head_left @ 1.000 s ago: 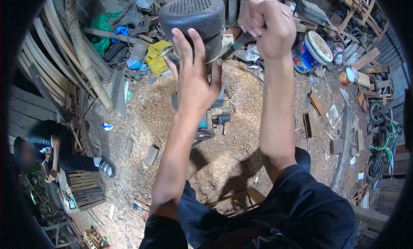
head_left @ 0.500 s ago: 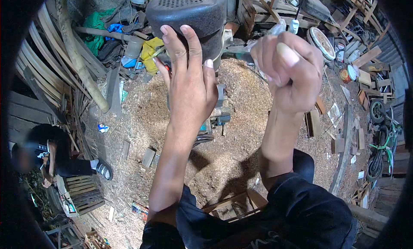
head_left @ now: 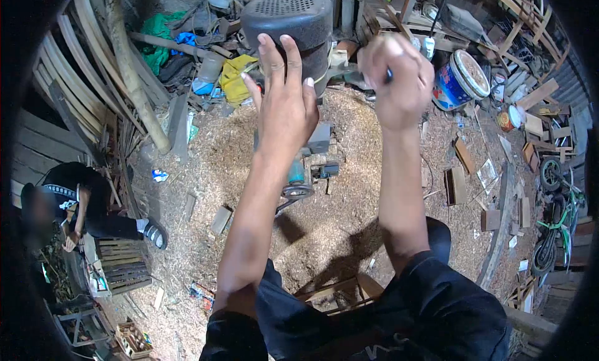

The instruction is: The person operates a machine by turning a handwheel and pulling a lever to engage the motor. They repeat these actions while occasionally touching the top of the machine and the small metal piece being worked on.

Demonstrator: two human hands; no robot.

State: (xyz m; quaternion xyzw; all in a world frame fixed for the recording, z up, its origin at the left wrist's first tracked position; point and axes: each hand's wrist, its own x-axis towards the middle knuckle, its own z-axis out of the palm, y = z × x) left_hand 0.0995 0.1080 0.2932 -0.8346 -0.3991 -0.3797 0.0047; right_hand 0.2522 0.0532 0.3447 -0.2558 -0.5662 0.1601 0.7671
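My left hand (head_left: 286, 108) reaches up with its fingers stretched and apart, over the side of a black motor housing (head_left: 284, 24) with a perforated top. In this view its fingertips overlap the dark housing. My right hand (head_left: 399, 83) is raised to the right of the housing, closed in a fist and blurred by motion. A small blue spot shows between its curled fingers; I cannot tell what it grips. Below the left hand is a machine part with a teal body (head_left: 296, 172) and a round wheel (head_left: 297, 191), partly covered by my hand and forearm.
Wood shavings (head_left: 355, 205) cover the floor. A person (head_left: 78, 205) sits at the left beside a slatted crate (head_left: 125, 267). On the right stand a blue bucket (head_left: 450, 86) and a small motorcycle (head_left: 552, 217) among wood scraps. A pole (head_left: 131, 68) leans at the left.
My right fist has turned and shifted slightly left and up, uncovering the blue bucket. The view has shifted a little, and my left hand stays over the housing with fingers spread.
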